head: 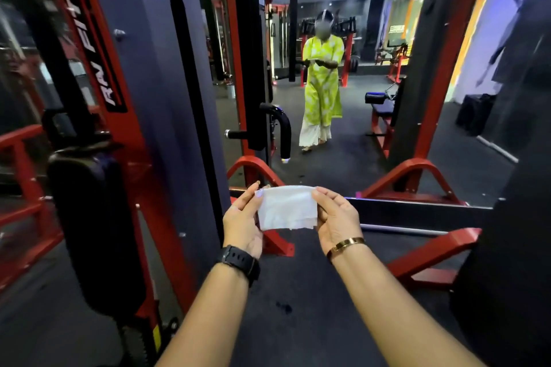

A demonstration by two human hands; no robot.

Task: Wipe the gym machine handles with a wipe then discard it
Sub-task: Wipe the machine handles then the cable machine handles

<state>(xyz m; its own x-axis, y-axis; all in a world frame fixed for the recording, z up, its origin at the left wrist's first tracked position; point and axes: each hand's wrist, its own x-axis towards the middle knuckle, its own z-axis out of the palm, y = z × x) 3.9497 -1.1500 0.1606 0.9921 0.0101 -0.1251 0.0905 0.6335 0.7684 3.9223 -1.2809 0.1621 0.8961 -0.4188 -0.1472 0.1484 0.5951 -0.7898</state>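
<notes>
A white folded wipe (286, 207) is stretched between both hands in front of me, low in the middle of the view. My left hand (242, 222), with a black watch on the wrist, pinches its left edge. My right hand (336, 217), with a gold bangle, pinches its right edge. A black curved machine handle (281, 128) with a chrome-tipped bar hangs above and beyond the wipe, apart from my hands. The red and grey gym machine (143, 104) stands to my left.
A wall mirror (343, 116) ahead reflects a person in a yellow-green dress. A black pad (95, 223) sits low on the left. Red base feet (429, 259) of the machine lie on the dark floor to the right.
</notes>
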